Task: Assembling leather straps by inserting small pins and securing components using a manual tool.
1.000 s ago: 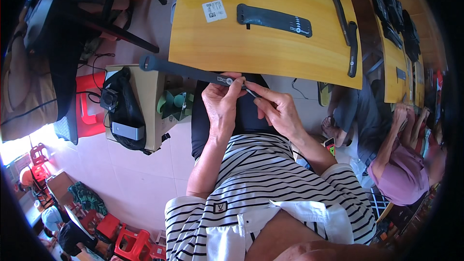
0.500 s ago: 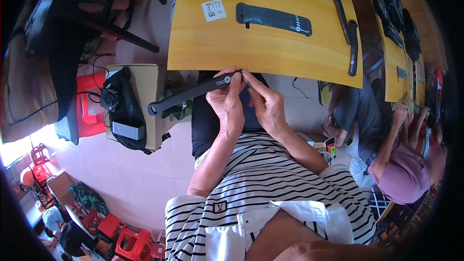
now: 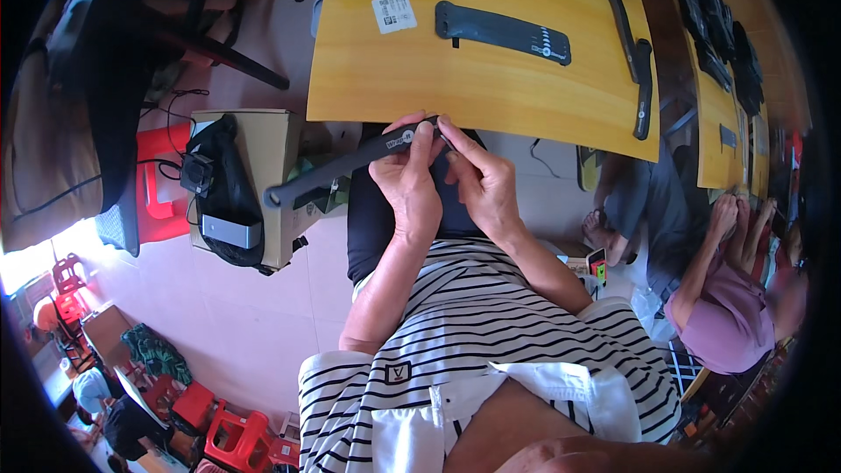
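My left hand (image 3: 409,182) grips a long dark grey plastic strip (image 3: 337,170) near its right end; the strip slants down to the left, over a cardboard box. My right hand (image 3: 480,177) pinches the same end of the strip with thumb and fingertips, just below the front edge of the yellow wooden table (image 3: 491,96). Both hands are held over my lap, in front of my striped shirt.
On the table lie another dark strip (image 3: 504,31), a white label (image 3: 393,11) and two narrow black strips (image 3: 632,57). A cardboard box (image 3: 267,180) with a black bag stands at left. A person in a pink shirt (image 3: 727,320) sits at right, next to more tables.
The strip has swung so its long free end drops lower to the left, over the box. Both hands have closed together on its right end.
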### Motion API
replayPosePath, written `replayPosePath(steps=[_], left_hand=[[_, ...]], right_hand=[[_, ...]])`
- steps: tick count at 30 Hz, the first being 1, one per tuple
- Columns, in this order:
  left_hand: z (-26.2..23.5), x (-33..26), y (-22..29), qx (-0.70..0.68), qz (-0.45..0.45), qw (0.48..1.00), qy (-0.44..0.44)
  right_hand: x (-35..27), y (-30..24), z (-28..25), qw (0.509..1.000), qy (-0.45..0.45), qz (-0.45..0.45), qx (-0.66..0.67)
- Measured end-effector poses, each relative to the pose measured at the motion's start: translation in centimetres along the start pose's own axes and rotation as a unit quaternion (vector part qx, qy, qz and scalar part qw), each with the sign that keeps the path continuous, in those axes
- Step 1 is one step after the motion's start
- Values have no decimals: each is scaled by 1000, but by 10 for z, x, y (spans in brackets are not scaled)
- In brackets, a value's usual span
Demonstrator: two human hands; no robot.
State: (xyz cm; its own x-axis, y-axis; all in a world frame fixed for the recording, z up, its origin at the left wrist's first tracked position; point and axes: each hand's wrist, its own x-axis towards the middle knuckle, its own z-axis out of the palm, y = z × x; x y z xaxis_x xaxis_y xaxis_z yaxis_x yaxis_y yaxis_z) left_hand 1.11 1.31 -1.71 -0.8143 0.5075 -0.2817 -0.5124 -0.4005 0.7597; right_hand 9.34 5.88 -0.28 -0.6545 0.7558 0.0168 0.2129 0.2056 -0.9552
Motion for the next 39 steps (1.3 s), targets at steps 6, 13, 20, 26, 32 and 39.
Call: replayPosePath(steps=[6,13,20,26,32,39], left_hand=[[-4,2,-2,-44,-57,997,-2],[-3,1,-3,-4,-53,999,5],[-3,3,-2,9,-74,997,-3],[-6,4,-2,36,-88,995,-33],[-6,5,-2,31,-85,995,-29],[-6,5,0,36,-85,995,-33]], right_hand=[[2,-2,-9,995,-41,50,72],[3,-4,-22,988,-89,120,50],[16,-10,-42,951,-171,216,142],[22,-4,-51,921,-203,255,214],[23,-8,-51,914,-211,265,223],[24,-8,-51,905,-215,279,239]])
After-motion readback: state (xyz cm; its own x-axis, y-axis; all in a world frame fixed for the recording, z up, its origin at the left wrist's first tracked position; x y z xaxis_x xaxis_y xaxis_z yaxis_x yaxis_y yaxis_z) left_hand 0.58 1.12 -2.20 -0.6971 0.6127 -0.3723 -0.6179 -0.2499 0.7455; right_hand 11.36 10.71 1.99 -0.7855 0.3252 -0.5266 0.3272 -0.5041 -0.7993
